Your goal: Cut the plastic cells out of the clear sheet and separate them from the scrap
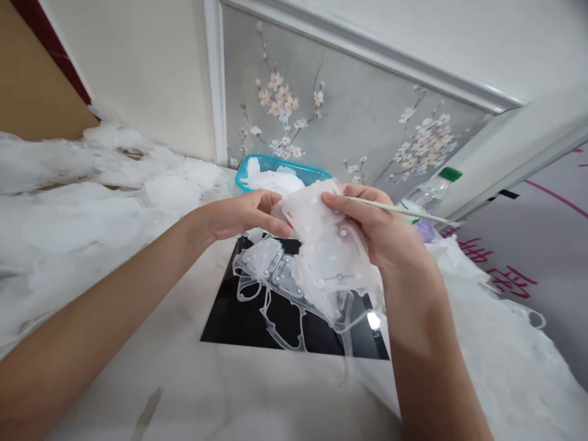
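A stack of thin, translucent white moulded sheets [337, 251] is held up in front of me, with small round dots and slots on the surface. My right hand [379, 226] grips its right side, thumb on top. That same hand also holds a thin pale stick [404, 211], which points out to the right. At the stack's left edge, my left hand [243, 214] has its thumb and fingers closed round the sheets. Beneath lies a black sheet [220, 318], carrying a clear moulded piece [287, 275] with loose looping strips [275, 334].
Behind my hands stands a blue basket [316, 171] with white pieces inside. Heaps of translucent white sheets [59, 226] lie on the left, and more sheets [500, 343] on the right. A green-capped bottle [427, 193] stands by the wall, below a floral panel [367, 98].
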Demonstrator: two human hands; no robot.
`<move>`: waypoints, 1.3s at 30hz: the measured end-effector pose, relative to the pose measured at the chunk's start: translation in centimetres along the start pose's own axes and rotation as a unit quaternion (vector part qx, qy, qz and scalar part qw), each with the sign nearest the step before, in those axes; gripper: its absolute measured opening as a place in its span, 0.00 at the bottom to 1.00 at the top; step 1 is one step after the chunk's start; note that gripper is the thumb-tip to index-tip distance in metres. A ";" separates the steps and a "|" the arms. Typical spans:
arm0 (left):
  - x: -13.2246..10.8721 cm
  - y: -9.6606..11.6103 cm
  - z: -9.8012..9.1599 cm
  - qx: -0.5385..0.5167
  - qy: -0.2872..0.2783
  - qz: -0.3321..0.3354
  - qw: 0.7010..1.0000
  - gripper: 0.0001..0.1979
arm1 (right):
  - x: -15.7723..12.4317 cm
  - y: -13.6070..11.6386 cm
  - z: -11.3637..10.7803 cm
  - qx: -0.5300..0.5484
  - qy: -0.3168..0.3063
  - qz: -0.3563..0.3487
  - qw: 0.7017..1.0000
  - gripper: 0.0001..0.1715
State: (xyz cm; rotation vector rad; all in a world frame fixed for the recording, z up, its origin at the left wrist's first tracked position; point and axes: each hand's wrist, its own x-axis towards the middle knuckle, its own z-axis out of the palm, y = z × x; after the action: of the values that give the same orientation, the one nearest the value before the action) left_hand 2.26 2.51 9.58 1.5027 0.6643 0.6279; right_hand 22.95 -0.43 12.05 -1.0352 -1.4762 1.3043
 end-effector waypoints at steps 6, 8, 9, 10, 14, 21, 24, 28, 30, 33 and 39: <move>-0.3 0.8 1.6 -0.051 0.084 0.007 0.995 0.08 | 0.1 0.2 -0.7 -0.068 0.026 -0.039 0.997 0.19; -0.3 0.8 1.8 -0.065 0.090 0.012 0.994 0.08 | 0.2 0.3 -0.9 -0.094 0.052 -0.060 0.992 0.18; -0.2 0.8 1.8 -0.068 0.088 0.015 0.994 0.09 | 0.3 0.4 -1.0 -0.112 0.070 -0.072 0.989 0.18; -0.2 0.8 1.8 -0.068 0.086 0.019 0.994 0.09 | 0.4 0.5 -1.0 -0.136 0.095 -0.086 0.982 0.17; -0.1 1.0 2.1 -0.029 0.097 0.037 0.994 0.09 | 0.7 0.6 -0.6 -0.259 0.243 -0.182 0.917 0.12; 0.3 1.3 3.4 0.118 0.160 0.080 0.977 0.13 | -0.2 0.2 0.1 -0.317 0.009 -0.258 0.913 0.18; 0.5 1.1 3.4 0.171 0.144 0.093 0.970 0.13 | -0.2 0.4 -0.2 -0.265 -0.025 -0.221 0.938 0.19; 0.5 0.7 2.9 0.189 0.107 0.097 0.971 0.12 | -0.5 0.3 -0.6 -0.200 -0.048 -0.167 0.964 0.18; 0.5 0.6 2.7 0.198 0.110 0.093 0.970 0.13 | -0.7 0.1 -0.7 -0.189 -0.056 -0.161 0.967 0.17; 0.5 0.4 2.3 0.216 0.124 0.089 0.964 0.13 | -1.0 -0.1 -0.8 -0.190 -0.076 -0.162 0.965 0.15; 0.5 0.3 2.3 0.186 0.113 0.090 0.972 0.09 | 0.0 0.4 -1.2 -0.293 0.032 -0.261 0.919 0.09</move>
State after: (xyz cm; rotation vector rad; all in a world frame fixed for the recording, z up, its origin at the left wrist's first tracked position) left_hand 4.30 1.35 9.80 1.8722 0.8619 0.8559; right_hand 24.09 -0.07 11.74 -0.9304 -1.9758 0.4453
